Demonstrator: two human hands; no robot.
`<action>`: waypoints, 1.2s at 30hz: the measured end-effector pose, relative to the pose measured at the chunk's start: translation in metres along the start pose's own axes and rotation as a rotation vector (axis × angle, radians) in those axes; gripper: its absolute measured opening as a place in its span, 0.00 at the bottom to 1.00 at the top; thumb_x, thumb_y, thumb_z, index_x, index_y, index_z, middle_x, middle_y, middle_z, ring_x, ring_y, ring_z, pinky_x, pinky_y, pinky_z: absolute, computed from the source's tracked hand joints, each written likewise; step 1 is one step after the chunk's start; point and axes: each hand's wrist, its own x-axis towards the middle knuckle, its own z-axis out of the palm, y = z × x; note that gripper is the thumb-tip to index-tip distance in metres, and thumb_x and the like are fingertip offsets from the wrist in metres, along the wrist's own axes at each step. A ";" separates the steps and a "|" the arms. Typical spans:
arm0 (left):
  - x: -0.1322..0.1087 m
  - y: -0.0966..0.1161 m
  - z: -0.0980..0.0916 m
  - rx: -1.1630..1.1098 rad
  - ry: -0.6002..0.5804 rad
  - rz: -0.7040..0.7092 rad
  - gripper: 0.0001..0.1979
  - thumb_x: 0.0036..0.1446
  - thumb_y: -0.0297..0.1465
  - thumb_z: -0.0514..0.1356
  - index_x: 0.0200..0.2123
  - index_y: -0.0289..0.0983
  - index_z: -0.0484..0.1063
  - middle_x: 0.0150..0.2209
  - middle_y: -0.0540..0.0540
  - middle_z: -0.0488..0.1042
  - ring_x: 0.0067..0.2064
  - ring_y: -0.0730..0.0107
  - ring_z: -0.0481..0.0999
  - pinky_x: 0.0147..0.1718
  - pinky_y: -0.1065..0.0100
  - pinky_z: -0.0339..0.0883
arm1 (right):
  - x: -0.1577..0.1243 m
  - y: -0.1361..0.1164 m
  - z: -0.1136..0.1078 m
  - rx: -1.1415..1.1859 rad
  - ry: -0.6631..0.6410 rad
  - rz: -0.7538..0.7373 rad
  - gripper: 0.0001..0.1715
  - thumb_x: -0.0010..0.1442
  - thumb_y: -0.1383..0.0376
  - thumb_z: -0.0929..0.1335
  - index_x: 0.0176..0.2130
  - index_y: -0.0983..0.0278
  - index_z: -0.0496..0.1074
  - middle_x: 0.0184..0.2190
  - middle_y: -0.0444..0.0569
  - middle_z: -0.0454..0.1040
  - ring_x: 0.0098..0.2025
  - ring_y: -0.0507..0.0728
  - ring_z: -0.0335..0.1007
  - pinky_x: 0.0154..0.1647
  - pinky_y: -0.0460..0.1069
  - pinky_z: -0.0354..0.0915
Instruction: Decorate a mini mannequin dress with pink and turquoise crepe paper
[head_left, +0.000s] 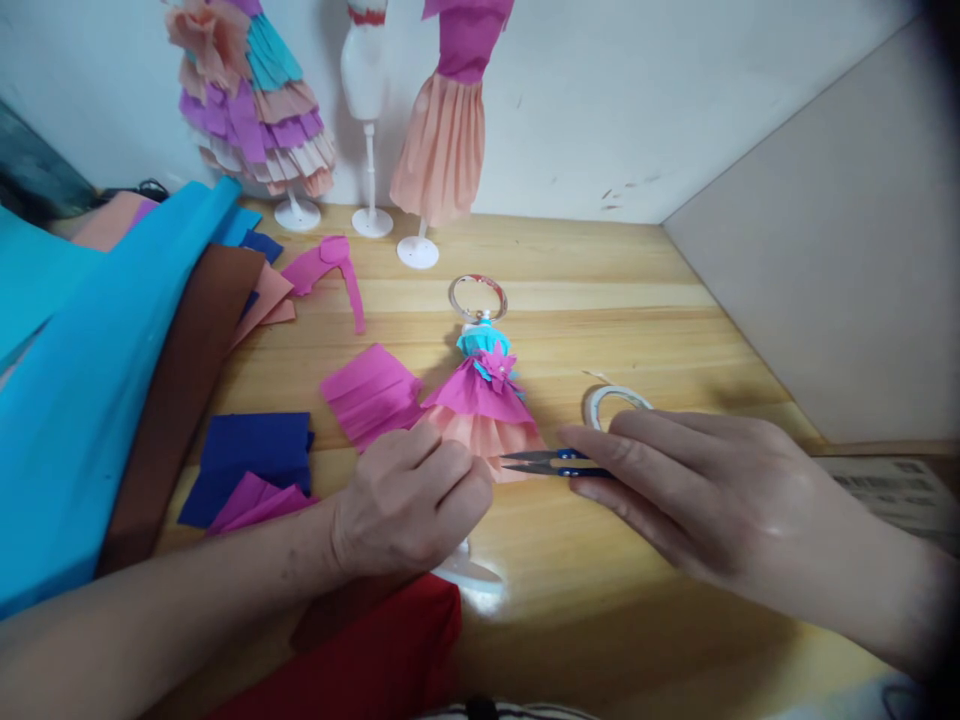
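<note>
A small dress form in a crepe-paper dress (480, 410) lies on the table, with a turquoise top, a magenta overskirt with a flower, and a peach underskirt. Its white round base (469, 574) points toward me. My left hand (416, 495) is closed on the lower edge of the dress; its fingertips are hidden behind the knuckles. In my right hand (697, 490) I hold blue-handled thread snips (555, 462), their blades slightly apart. The tips point left at the peach hem, close to my left knuckles.
Three dress forms, one undressed (365, 75), stand along the wall. Tape rolls lie beyond the dress (454, 300) and by my right hand (594, 403). Magenta paper (371, 395), navy paper (251, 460) and large blue sheets (112, 380) are at left; red material (375, 650) lies in front.
</note>
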 end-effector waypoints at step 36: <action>0.003 0.003 -0.006 -0.083 0.045 0.033 0.07 0.56 0.23 0.54 0.34 0.26 0.71 0.20 0.47 0.69 0.23 0.68 0.71 0.18 0.68 0.60 | 0.004 -0.038 0.026 -0.128 0.125 0.076 0.17 0.59 0.73 0.66 0.48 0.77 0.67 0.24 0.50 0.72 0.23 0.52 0.61 0.21 0.48 0.57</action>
